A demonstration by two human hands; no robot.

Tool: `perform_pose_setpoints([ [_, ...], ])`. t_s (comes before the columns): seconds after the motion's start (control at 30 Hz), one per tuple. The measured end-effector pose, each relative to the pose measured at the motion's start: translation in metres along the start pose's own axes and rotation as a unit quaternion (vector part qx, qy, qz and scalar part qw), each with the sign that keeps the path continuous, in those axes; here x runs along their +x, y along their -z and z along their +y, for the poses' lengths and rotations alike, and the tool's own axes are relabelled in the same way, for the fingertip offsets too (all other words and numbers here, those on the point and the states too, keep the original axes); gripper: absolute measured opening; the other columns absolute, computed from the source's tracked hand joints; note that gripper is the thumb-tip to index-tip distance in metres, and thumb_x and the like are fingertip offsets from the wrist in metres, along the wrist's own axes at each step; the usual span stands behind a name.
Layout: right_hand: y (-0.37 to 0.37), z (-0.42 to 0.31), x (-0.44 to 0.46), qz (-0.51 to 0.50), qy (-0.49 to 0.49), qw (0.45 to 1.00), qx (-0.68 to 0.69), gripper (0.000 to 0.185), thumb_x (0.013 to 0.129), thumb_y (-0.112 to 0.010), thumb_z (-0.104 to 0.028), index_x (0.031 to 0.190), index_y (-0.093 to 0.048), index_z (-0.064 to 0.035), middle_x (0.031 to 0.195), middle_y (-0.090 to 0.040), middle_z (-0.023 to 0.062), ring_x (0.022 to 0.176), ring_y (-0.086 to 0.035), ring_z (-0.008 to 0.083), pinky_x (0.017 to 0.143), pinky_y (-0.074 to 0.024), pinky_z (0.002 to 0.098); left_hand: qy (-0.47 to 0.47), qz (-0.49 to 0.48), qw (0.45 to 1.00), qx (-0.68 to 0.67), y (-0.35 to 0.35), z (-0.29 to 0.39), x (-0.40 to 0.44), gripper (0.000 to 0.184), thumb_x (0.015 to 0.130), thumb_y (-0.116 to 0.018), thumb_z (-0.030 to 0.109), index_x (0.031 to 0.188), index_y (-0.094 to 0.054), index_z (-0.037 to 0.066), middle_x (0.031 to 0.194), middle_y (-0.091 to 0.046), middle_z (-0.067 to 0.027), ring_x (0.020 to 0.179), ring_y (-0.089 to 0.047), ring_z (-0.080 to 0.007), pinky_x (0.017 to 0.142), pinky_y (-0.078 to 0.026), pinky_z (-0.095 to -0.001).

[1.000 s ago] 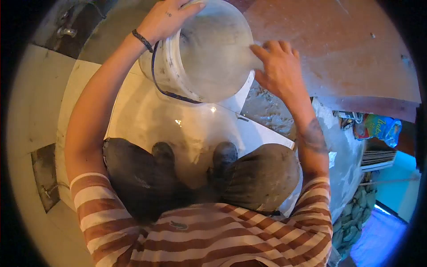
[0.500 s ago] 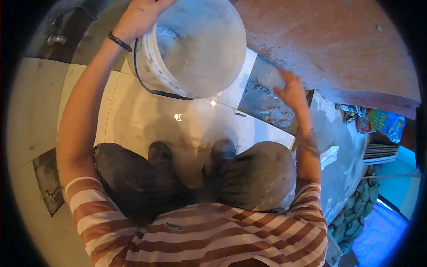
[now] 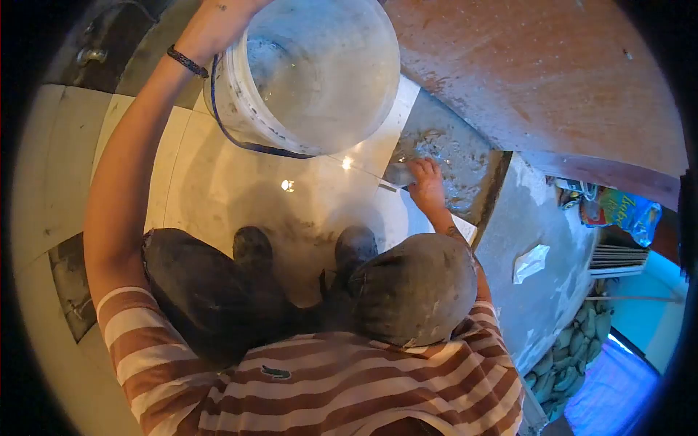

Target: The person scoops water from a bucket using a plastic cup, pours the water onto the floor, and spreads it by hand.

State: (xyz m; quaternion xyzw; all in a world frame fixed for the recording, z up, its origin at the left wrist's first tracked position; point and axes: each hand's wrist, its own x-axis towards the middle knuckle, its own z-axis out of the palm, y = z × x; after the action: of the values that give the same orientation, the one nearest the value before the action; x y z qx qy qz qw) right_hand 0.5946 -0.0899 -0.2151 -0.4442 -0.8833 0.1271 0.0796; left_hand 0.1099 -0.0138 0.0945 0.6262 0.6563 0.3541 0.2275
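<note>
A tilted white bucket (image 3: pixel 320 80) with a dark handle hangs over the floor tiles, its mouth turned partly toward me. Its inside is wet and smeared grey. My left hand (image 3: pixel 222 29) is closed on its rim at the upper left; some fingertips are cut off by the frame edge. Lower down on the right, my right hand (image 3: pixel 427 183) is closed around a small translucent greyish thing (image 3: pixel 398 174), whose kind is unclear. That hand is at the boundary between the pale tiles (image 3: pixel 189 174) and a patch of wet grey mortar (image 3: pixel 454 145).
A brown panel (image 3: pixel 523 65) borders the mortar at the upper right. Beyond a dark strip lies grey floor with a white scrap (image 3: pixel 531 263), colourful packets (image 3: pixel 629 214) and stacked tiles (image 3: pixel 618 258). My bent knees (image 3: pixel 414 291) are close below my right hand.
My right hand has swept down and left, from above the mortar to the tile edge, with the translucent thing in it. The bucket and my left hand have barely shifted.
</note>
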Motion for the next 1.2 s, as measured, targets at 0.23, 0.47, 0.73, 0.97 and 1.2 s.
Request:
perform_pose_setpoints([
  [0.23,0.081,-0.004,0.013,0.028,-0.098,0.968,0.23,0.069,0.07,-0.082,-0.009,0.135,-0.06,-0.006,0.129,-0.061,0.0183,0.125,-0.055,0.0388,0.11,-0.0426,0.0451,-0.035,-0.01,0.999,-0.015,0.003,0.005,-0.006,0.042,0.104,-0.058,0.035,0.126,-0.069,0.001,0.114,-0.074,-0.0136,0.106,-0.068,-0.0229,0.094,-0.053,-0.0357],
  [0.47,0.233,-0.118,0.111,0.097,0.03,0.995,0.0,0.064,0.072,-0.075,-0.009,0.135,-0.064,-0.0122,0.128,-0.061,0.017,0.121,-0.055,0.0398,0.107,-0.0435,0.0487,-0.045,-0.036,0.998,-0.008,0.011,0.015,-0.015,0.044,0.101,-0.058,0.037,0.128,-0.067,0.003,0.114,-0.074,-0.0177,0.107,-0.071,-0.0288,0.093,-0.054,-0.0388],
  [0.73,0.243,-0.186,0.208,0.162,0.148,0.938,-0.267,0.046,0.077,-0.067,-0.007,0.122,-0.069,-0.0153,0.125,-0.062,0.0129,0.119,-0.056,0.035,0.097,-0.0441,0.0575,-0.055,-0.013,0.998,0.025,0.006,0.006,-0.012,0.044,0.1,-0.06,0.038,0.128,-0.067,0.005,0.115,-0.074,-0.019,0.108,-0.071,-0.0297,0.093,-0.054,-0.0404],
  [0.97,0.232,-0.108,0.166,0.223,0.048,0.969,-0.09,0.06,0.072,-0.074,-0.009,0.131,-0.062,-0.0154,0.133,-0.06,0.0147,0.122,-0.055,0.0392,0.103,-0.0444,0.0542,-0.035,-0.008,0.999,0.016,0.006,0.001,-0.005,0.043,0.102,-0.06,0.037,0.127,-0.068,0.003,0.115,-0.074,-0.0163,0.106,-0.071,-0.0269,0.093,-0.054,-0.038],
  [1.2,0.073,0.045,0.041,-0.03,-0.086,0.992,-0.087,0.063,0.073,-0.077,-0.011,0.134,-0.059,-0.0163,0.135,-0.058,0.0152,0.131,-0.05,0.0409,0.102,-0.049,0.0527,-0.013,-0.002,1.0,-0.01,0.002,-0.003,0.002,0.045,0.104,-0.058,0.037,0.126,-0.068,-0.001,0.114,-0.073,-0.014,0.106,-0.069,-0.023,0.095,-0.053,-0.0354],
])
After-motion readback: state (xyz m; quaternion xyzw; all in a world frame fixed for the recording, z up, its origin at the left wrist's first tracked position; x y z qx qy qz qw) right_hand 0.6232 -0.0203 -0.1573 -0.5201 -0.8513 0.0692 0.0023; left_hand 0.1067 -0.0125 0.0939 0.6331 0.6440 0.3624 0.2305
